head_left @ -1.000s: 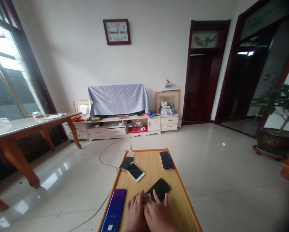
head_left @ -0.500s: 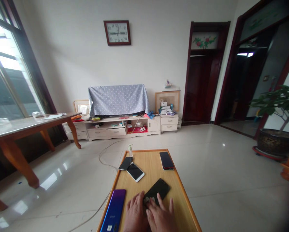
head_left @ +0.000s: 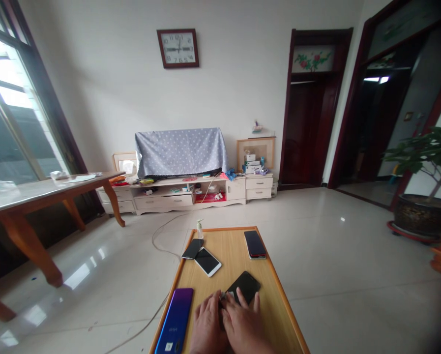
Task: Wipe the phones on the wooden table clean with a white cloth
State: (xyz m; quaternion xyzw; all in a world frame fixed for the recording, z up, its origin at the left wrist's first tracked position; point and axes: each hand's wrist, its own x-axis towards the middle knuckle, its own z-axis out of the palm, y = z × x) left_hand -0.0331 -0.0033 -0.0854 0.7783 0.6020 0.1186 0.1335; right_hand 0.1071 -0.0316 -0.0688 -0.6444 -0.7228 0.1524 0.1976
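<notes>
A black phone (head_left: pixel 245 289) lies slanted on the small wooden table, dark glossy face up. My left hand (head_left: pixel 208 322) is at its near left end, fingers bent together against that edge and partly covering it. Over the phone's lower part reaches my right hand (head_left: pixel 244 322). Its forefingers press a small pale crumpled piece (head_left: pixel 230 295), perhaps tissue or cloth, onto the screen, while the outer fingers spread over the glass. Left of my hands lies a blue-purple phone (head_left: pixel 176 314), back up, with a small white sticker.
Farther along the table (head_left: pixel 223 246) are a white phone (head_left: pixel 208 261) touching a dark phone (head_left: pixel 192 249), and a small pump bottle (head_left: pixel 199 230). Stacked phones (head_left: pixel 254 244) lie at the far right. A cable (head_left: pixel 150 314) runs over the floor on the left.
My right hand has slid slightly up and left over the black phone, with the pale piece under its fingers. The left hand stays at the phone's edge.
</notes>
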